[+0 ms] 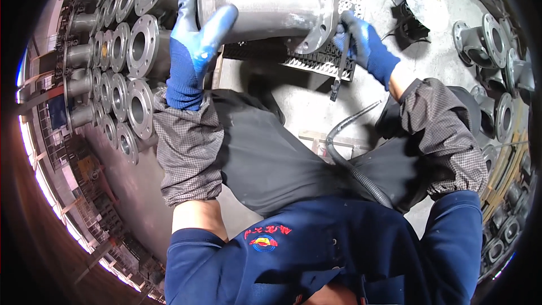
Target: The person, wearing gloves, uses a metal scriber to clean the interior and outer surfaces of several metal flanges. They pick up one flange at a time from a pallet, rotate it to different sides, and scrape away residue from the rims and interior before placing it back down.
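Note:
A grey metal flanged pipe (265,8) lies crosswise at the top of the view, with a round bolt-holed flange at each end. My left hand (195,51), in a blue coated glove, straddles the left flange, its fingers long against the outer side and its thumb toward the pipe body. Close beside the right flange (322,8), my gloved right hand (364,42) is closed around a thin dark bar-shaped tool (341,65), whose narrow end points down toward me. The exact kind of tool does not show.
Under the pipe is a metal grating (322,65). Stacked flanged pipes (144,45) rise close on the left; more flanged fittings (491,45) lie on the right. A pale round-topped stool-like object (423,5) stands at the upper right. A corrugated hose (361,178) runs between my legs.

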Action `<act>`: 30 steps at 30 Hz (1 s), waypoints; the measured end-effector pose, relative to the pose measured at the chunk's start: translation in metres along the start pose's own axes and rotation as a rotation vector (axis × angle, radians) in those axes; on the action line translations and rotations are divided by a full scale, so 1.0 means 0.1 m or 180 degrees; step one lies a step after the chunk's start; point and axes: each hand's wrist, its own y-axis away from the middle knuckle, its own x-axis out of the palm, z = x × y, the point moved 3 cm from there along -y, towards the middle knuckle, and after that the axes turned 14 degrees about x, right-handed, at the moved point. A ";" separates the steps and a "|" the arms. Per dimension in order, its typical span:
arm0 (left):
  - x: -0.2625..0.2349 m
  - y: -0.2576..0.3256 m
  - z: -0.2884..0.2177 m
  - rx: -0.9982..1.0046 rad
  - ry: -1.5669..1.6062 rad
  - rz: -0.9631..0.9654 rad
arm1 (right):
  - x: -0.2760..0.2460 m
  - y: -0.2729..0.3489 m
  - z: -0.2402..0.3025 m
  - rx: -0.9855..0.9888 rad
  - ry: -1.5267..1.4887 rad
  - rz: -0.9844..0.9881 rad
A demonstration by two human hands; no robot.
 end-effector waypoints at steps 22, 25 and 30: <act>-0.12 0.40 -0.19 -0.2013 0.0844 -0.0691 | 0.17 0.73 0.16 -0.2879 0.3828 -0.0579; -0.29 0.49 -0.22 0.0206 -0.0748 -0.0087 | 0.19 0.54 0.13 -0.3067 0.3363 -0.0404; -0.09 0.34 -0.27 0.0416 -0.0923 0.0047 | 0.09 0.66 0.32 -0.2595 0.4162 -0.0962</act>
